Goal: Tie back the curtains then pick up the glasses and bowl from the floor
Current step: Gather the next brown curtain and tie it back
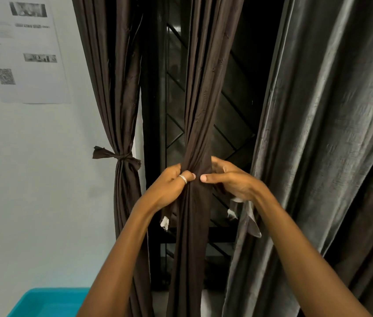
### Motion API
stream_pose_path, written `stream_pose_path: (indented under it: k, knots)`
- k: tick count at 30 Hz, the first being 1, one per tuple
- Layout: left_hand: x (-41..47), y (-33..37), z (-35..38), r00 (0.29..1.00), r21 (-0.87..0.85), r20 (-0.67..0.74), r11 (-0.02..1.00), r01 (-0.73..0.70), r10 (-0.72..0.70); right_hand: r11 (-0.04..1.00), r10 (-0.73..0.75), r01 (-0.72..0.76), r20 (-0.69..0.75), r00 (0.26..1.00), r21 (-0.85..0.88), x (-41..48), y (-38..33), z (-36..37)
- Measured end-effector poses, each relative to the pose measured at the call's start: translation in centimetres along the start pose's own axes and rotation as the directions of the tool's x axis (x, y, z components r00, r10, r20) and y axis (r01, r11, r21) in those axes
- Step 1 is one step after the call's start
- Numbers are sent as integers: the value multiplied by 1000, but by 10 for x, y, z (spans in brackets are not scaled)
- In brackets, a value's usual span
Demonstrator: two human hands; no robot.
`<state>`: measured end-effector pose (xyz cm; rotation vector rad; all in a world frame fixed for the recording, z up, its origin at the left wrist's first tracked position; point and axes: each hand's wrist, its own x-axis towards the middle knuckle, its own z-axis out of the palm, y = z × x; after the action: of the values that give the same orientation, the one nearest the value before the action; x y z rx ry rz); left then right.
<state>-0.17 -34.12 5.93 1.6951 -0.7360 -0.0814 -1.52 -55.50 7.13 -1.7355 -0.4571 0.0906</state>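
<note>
A dark brown curtain panel hangs in the middle, gathered into a narrow bunch at hand height. My left hand, with a ring on one finger, is closed on the left side of the bunch. My right hand wraps around its right side, thumb pointing left and fingers behind the cloth. A strip of tie cloth with pale frayed ends dangles below my right hand, another pale end below my left wrist. A second brown curtain on the left is tied with a knot. Glasses and bowl are out of view.
A grey curtain hangs loose on the right. A dark window with a diagonal metal grille is behind the curtains. A printed paper sheet hangs on the white wall at left. A turquoise plastic bin stands at the bottom left.
</note>
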Motion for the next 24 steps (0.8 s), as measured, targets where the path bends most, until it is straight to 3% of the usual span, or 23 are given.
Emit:
stream_pose_path:
  k: [2, 6, 12, 17, 20, 24]
  knots:
    - [-2, 5, -1, 1000, 2, 27, 1000, 6, -6, 999, 28, -29, 82, 996, 14, 0, -3, -2]
    - [-3, 8, -7, 1000, 26, -6, 999, 26, -26, 997, 50, -47, 55, 997, -59, 1, -4, -3]
    - [-5, 4, -4, 976, 231, -216, 971, 65, -14, 949, -10, -60, -222, 975, -308, -2, -2, 8]
    - [-6, 0, 16, 891, 247, -454, 965, 91, 32, 880, -111, -144, -491, 864, -452, -1, 3, 25]
    - [-11, -4, 29, 849, 272, -517, 961, 40, 111, 880, -148, -161, -581, 801, -447, -1, 8, 36]
    - [-19, -10, 49, 823, 486, -490, 874, -15, 287, 804, -239, -205, -619, 748, -559, 1, 11, 43]
